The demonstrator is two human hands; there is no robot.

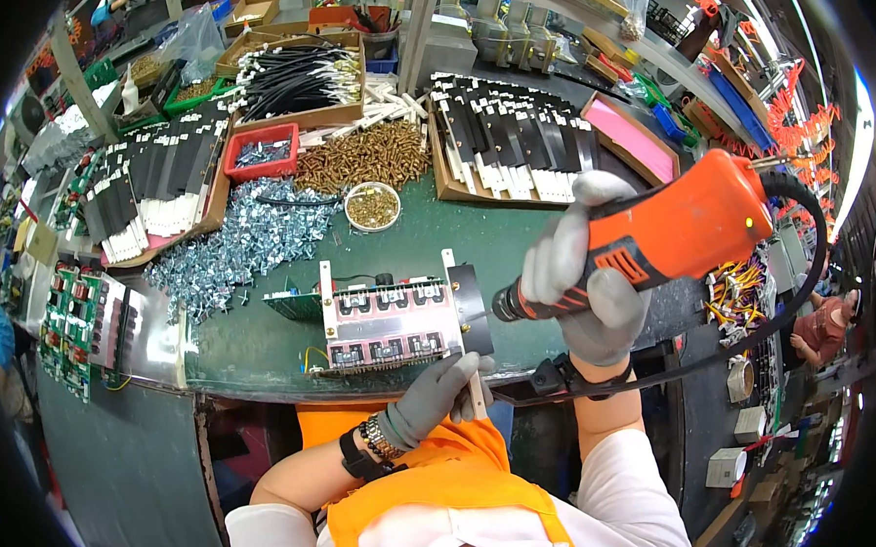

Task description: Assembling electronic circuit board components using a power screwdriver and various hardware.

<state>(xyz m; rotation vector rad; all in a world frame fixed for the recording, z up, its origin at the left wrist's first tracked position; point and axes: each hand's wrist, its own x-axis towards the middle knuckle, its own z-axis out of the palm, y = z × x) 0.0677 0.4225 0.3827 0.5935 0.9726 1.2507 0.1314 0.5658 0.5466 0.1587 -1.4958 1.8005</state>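
Observation:
An orange electric screwdriver (680, 221) is in my right hand (589, 280), gloved in grey, with the fingers wrapped round its body. Its tip points left at a black plate (473, 309) on the right side of a circuit-board assembly (397, 316) with a shiny metal face. A white strip (449, 259) runs along that plate; its lower end sticks out past the bench edge. My left hand (430, 400), also gloved, pinches this lower end. A second white strip (327, 298) stands at the assembly's left side. Whether the tip touches a screw is too small to tell.
Loose silver metal clips (254, 236) and brass screws (365, 158) lie in heaps behind the assembly. Near them stand a round white tub (372, 207) and a red bin (262, 150). Boxes of black plates (512, 140) line the back. The screwdriver's black cable (748, 341) loops at right.

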